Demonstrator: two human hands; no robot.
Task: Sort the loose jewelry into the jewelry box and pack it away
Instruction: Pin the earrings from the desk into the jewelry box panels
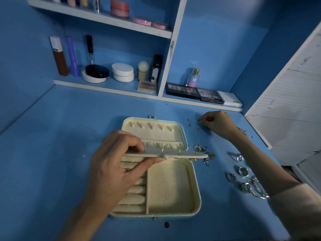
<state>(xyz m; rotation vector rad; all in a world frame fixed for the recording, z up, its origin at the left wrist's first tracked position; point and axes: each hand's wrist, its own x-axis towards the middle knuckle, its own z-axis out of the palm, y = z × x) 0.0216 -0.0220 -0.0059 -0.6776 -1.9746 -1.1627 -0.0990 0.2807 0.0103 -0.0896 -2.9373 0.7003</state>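
Observation:
A cream jewelry box (194, 188) lies open on the blue desk, its lid flat behind it. My left hand (114, 171) pinches the box's flat earring panel (191, 154) and holds it level over the hinge. My right hand (218, 124) reaches to the far right of the box, its fingertips curled over tiny studs (189, 125) on the desk; what it pinches is too small to tell. Silver earrings (205, 152) lie just right of the box. Several silver rings (243, 180) lie further right, beside my right forearm.
A chain (244, 132) lies by my right wrist. Shelves with cosmetics (121, 72) and palettes (196, 93) run along the back. A white slatted panel (286, 101) stands at the right. A small dark spot (166, 224) sits in front of the box.

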